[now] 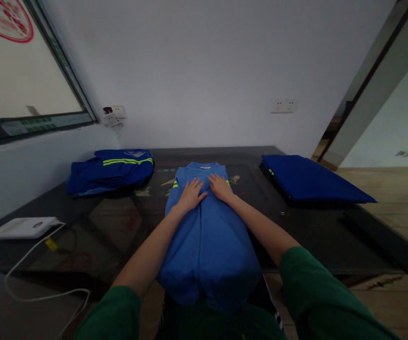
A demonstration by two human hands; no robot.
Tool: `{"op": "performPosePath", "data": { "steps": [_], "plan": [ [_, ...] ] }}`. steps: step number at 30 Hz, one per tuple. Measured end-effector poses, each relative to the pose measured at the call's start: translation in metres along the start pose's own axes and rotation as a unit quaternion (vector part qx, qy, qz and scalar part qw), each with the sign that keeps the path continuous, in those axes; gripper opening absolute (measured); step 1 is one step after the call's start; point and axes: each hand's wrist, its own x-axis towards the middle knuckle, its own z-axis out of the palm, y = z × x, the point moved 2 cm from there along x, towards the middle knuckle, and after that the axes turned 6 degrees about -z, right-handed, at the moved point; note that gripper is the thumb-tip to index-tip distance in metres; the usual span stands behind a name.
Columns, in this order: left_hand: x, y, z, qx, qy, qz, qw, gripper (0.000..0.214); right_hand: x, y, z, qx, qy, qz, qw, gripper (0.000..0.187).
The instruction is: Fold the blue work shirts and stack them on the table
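Observation:
A light blue work shirt lies lengthwise on the dark glossy table, its collar at the far end and its lower part hanging over the near edge toward my lap. Yellow-green strips show at both its sides. On the upper part of the shirt, left of the middle, my left hand rests flat with fingers spread. My right hand lies on the cloth just to the right, fingers stretched out and a ring on one. The two hands are close but apart, and neither grips the fabric.
Dark blue folded clothing with yellow-green stripes sits at the back left. To the right is a flat blue folded pile. A white power bank-like device with a white cable lies at the left. The wall borders the far edge.

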Motion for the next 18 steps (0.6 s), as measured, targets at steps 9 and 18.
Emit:
{"op": "performPosePath", "data": {
  "steps": [9, 18],
  "plan": [
    [-0.008, 0.007, 0.020, 0.025, -0.106, -0.032, 0.993, 0.057, 0.003, -0.002, 0.011, 0.007, -0.064, 0.042, 0.997, 0.051],
    [-0.012, 0.008, 0.023, 0.034, -0.096, -0.055, 0.993, 0.058, -0.001, -0.005, 0.006, 0.036, -0.047, 0.050, 0.997, 0.050]
  ]
}}
